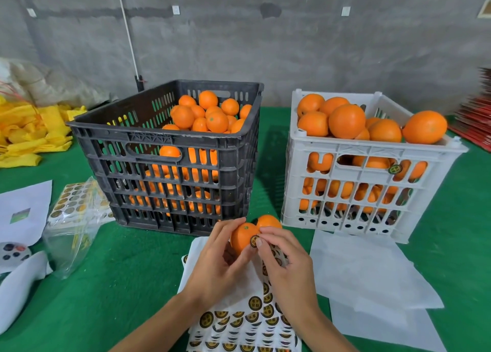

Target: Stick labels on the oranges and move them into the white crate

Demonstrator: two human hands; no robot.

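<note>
The black crate (164,149) and the white crate (366,181) were moulded plastic lattice, the black dull and scuffed, the white smoother with a slight sheen. The table cover (106,298) looked like matt green felt. The oranges (212,118) had finely pitted, faintly shiny peel. The label sheets (239,322) were white paper with glossy round stickers. A clear plastic bag (71,242) glinted. The wall (292,46) was rough grey concrete.

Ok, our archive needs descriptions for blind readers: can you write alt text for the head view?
A left hand holds an orange while the right hand presses a round label onto it, above sticker sheets on a green table. Behind stand a black crate and a white crate, both holding oranges.
</note>
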